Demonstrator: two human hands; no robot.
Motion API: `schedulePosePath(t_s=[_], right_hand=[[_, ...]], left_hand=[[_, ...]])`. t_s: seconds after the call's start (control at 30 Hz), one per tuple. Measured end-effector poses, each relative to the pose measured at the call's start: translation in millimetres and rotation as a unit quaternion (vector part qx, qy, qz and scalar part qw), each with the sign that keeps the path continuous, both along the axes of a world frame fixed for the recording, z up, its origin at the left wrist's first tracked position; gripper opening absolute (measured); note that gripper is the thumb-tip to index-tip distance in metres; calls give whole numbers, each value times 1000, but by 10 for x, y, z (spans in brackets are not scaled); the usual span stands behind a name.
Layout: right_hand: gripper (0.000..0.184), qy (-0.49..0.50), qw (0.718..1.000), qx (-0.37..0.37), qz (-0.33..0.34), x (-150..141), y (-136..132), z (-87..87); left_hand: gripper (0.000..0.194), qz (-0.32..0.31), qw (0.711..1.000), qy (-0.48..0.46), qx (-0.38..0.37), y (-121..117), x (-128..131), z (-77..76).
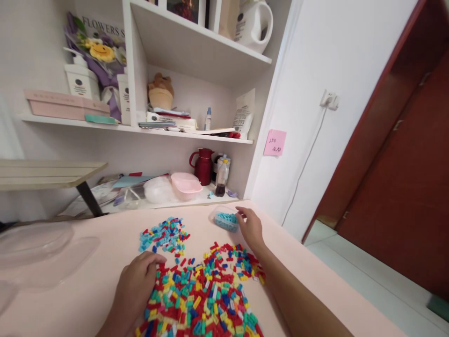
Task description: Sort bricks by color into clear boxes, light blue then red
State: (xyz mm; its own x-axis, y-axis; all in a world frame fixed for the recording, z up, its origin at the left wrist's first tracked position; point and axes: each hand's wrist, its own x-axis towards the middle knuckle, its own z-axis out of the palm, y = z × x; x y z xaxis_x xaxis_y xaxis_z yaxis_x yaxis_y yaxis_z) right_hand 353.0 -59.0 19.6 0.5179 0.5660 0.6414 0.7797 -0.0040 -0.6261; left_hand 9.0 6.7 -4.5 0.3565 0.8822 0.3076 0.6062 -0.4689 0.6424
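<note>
A big heap of small coloured bricks (206, 292), red, yellow, green and blue, covers the near part of the pink table (105, 243). A smaller patch, mostly light blue with some red (164, 235), lies behind it. My left hand (135, 285) rests curled on the heap's left edge, fingers bent down onto the pieces. My right hand (249, 228) reaches to a small clear container (226, 219) filled with light blue bricks, its fingertips at the container's right side.
Clear plastic lids (42, 255) lie on the table's left. White shelves behind hold a pink tub (185, 185), a red jug (203, 166), bottles (222, 175) and boxes. A wooden board (49, 173) juts in at left. A red door (403, 164) stands at right.
</note>
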Motion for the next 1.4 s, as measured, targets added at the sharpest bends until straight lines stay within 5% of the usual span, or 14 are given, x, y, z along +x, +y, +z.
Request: schedulePosePath(t_s=[0.27, 0.43, 0.73, 0.87, 0.97, 1.13, 1.27, 1.4], right_hand=[[32, 188, 974, 114, 54, -84, -22, 133], [23, 69, 977, -14, 200, -509, -8, 126], [45, -83, 908, -210, 352, -1096, -115, -17], [67, -149, 877, -243, 386, -1211, -129, -20], [66, -178, 863, -252, 400, -1250, -125, -20], [34, -138, 873, -200, 424, -1250, -114, 14], [30, -26, 902, -142, 408, -1202, -65, -25], [26, 54, 922, -161, 349, -1160, -2, -129]], left_hand=[[33, 4, 1000, -1, 1, -5, 9, 5], [32, -1, 1000, -26, -11, -58, 22, 43], [34, 76, 989, -126, -27, -58, -24, 120], [41, 28, 999, -34, 5, -64, 33, 59], [46, 2, 998, 56, 31, -90, 74, 21], [47, -20, 993, 106, 38, -111, 86, 25], [49, -19, 990, 135, 38, -126, 96, 58], [50, -19, 987, 154, 47, -157, 109, 75]])
